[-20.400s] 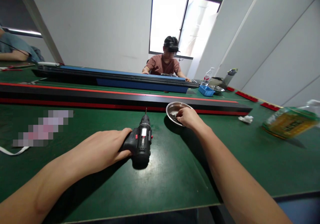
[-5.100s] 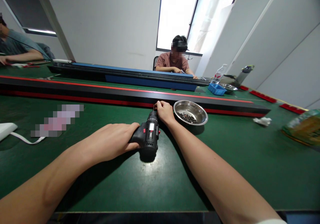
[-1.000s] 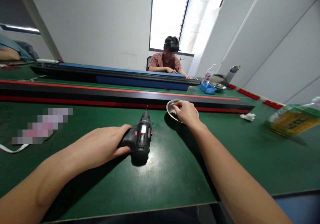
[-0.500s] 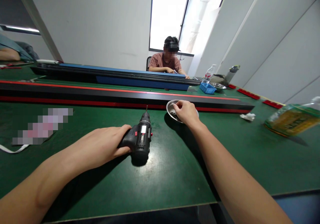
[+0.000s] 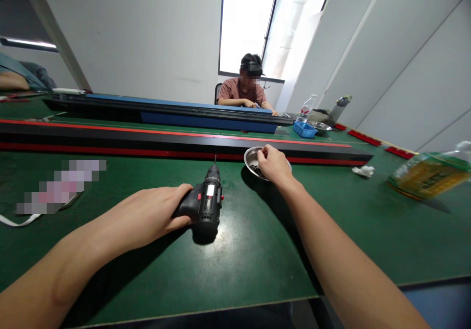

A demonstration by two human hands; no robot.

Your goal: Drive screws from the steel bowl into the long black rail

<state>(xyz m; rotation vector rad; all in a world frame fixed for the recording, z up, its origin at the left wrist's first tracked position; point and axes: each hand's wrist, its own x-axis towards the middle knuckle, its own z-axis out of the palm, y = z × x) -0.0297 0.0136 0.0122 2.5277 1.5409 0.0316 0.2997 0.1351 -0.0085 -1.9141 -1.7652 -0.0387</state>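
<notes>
My left hand is wrapped round the grip of a black cordless drill, its thin bit pointing away from me over the green table. At a shallow metal bowl, my right hand reaches over the rim with fingers pinched together. Small dark pieces, too small to name, lie in the bowl. Whatever the right fingertips hold, if anything, is hidden. Just beyond the drill and bowl runs a long black bar with red edges.
Farther back lies a long black and blue bar. A co-worker sits behind it. To the right are a blue basket, crumpled white tissue and a large bottle of yellow liquid. A blurred-out item with a white strap lies left.
My right hand has shifted very slightly upward at the bowl, fingers still pinched. The left hand and drill stay essentially in place.
</notes>
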